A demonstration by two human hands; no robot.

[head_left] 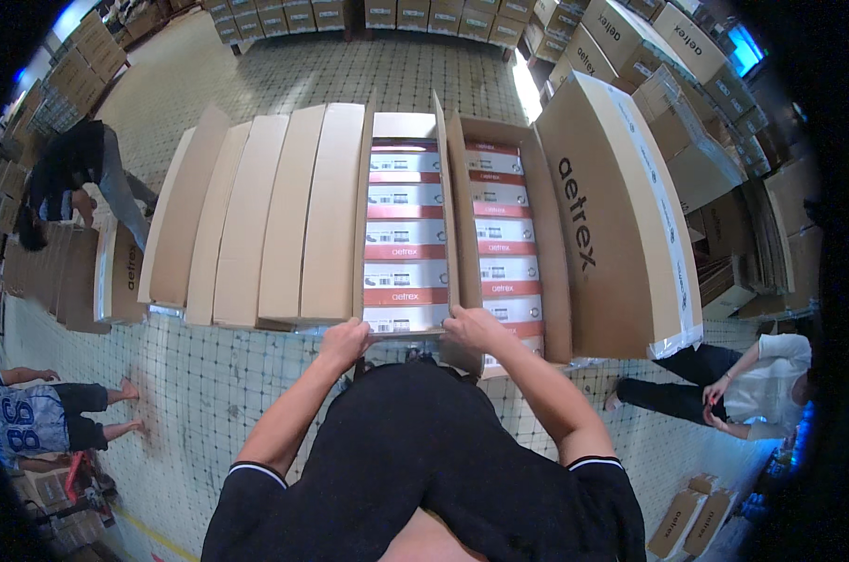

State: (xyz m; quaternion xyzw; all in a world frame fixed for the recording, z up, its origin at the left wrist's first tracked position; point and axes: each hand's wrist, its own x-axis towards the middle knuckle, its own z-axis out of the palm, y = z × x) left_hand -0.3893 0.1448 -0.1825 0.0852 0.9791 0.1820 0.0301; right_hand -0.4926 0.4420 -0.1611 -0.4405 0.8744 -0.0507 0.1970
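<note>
Your left hand (pixel 346 339) gripped open carton (pixel 406 323) near edge | right hand (pixel 474 328) gripped its right flap (pixel 446 201) | white-and-red boxes (pixel 406 234) inside

I see both hands on the near end of the open carton (pixel 407 126): left hand (pixel 346 339), right hand (pixel 474 327). Shoeboxes (pixel 406 239) lie inside; closed cartons (pixel 256 215) left, another open carton (pixel 537 178) right.

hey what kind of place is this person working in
Most likely a warehouse or packing floor. Stacks of cardboard cartons line the far walls, a row of long cartons sits on the tiled floor, and both hands grip an open carton filled with small white-and-red boxes.
</note>
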